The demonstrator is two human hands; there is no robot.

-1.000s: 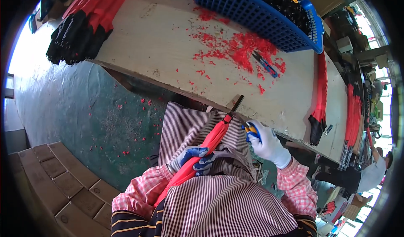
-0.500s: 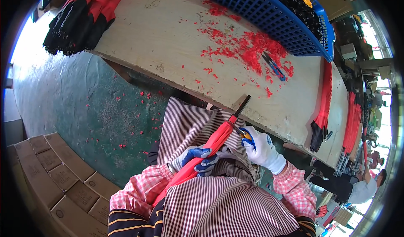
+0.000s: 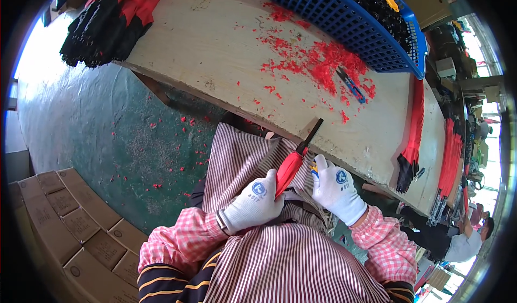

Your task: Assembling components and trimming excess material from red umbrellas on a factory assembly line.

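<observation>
A folded red umbrella [image 3: 290,169] slants up in front of my apron, its black shaft [image 3: 311,133] pointing toward the table edge. My left hand [image 3: 255,202], in a white glove with a blue palm, is closed round the red cloth, back of the hand upward. Beside the umbrella's upper end, my gloved right hand [image 3: 339,187] is closed on yellow-handled snips [image 3: 312,167]. Their blades lie close to where the cloth meets the shaft; I cannot tell whether they touch it. The umbrella's lower part is hidden behind my left hand and forearm.
Red scraps [image 3: 328,69] and blue-handled snips [image 3: 351,85] lie on the table [image 3: 215,50]. A blue basket [image 3: 344,20] of black parts stands at the back. Red umbrellas lie left [image 3: 110,26] and right [image 3: 413,136]. Cartons [image 3: 81,222] stand lower left; another person [image 3: 466,241] is far right.
My left hand has turned its back upward and moved up the umbrella, covering more of the red cloth. The right hand with the snips has shifted slightly, its back now facing up.
</observation>
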